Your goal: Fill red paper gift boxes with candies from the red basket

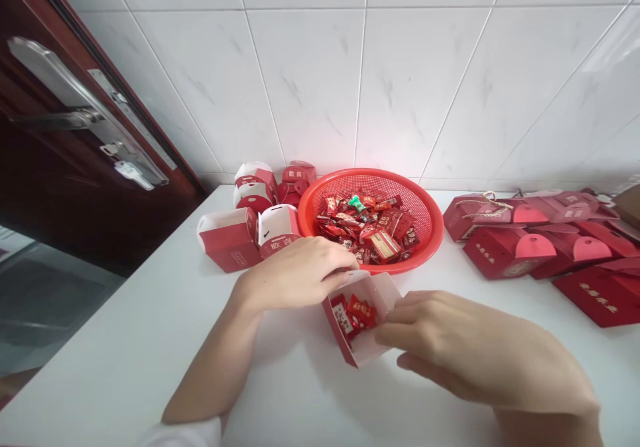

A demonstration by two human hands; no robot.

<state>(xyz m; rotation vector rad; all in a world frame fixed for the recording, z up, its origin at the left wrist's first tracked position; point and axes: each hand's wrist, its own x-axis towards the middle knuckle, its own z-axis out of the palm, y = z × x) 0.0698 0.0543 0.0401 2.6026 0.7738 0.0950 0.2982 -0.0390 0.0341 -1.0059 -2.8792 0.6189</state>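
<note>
An open red gift box (344, 337) with a white inside stands on the white table in front of me, several red-wrapped candies (361, 311) in its bottom. My left hand (300, 272) reaches over its far left corner, fingers closed on the white flap there. At the right wall is my right hand (450, 340), fingers bent over the edge and thumb lower on the outside; the fingertips are partly hidden. Just behind the box sits a red plastic basket (434, 234), holding many wrapped candies and one green-wrapped piece.
Several open red boxes (233, 240) stand left of the basket. More red boxes (510, 254), closed or folded over, are grouped at the right, one with a twine bow (493, 200). A tiled wall (310, 74) bounds the back; a dark door (65, 167) with keys is at left.
</note>
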